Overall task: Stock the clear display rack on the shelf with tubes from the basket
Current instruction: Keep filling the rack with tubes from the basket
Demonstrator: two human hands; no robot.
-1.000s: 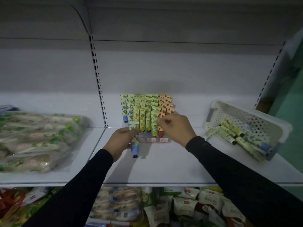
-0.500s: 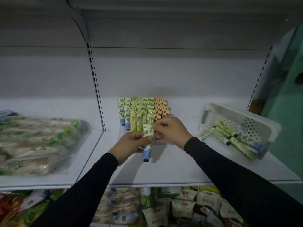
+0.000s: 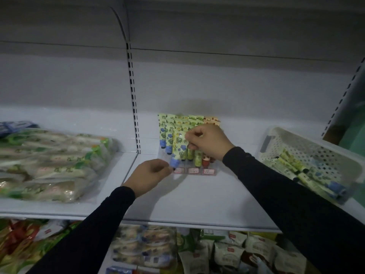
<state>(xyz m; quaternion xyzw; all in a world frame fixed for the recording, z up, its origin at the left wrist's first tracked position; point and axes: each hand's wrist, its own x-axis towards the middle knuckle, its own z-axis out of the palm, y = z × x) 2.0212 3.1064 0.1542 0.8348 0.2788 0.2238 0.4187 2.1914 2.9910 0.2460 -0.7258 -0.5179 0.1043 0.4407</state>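
Fingers of the right hand (image 3: 207, 142) are pinching the top edge of a tube (image 3: 179, 147), which is standing tilted at the front left of the clear rack (image 3: 194, 171) on the shelf (image 3: 197, 198). The left hand (image 3: 150, 175) is pinching its blue cap (image 3: 174, 162) with curled fingertips. More tubes are lying in the basket (image 3: 308, 141) at the right.

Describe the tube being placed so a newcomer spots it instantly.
Find the clear display rack mid-shelf, left of the white basket. At its front-left, the blue-capped tube is pinched by the right hand and left hand. Unlike the upright neighbours, it tilts.
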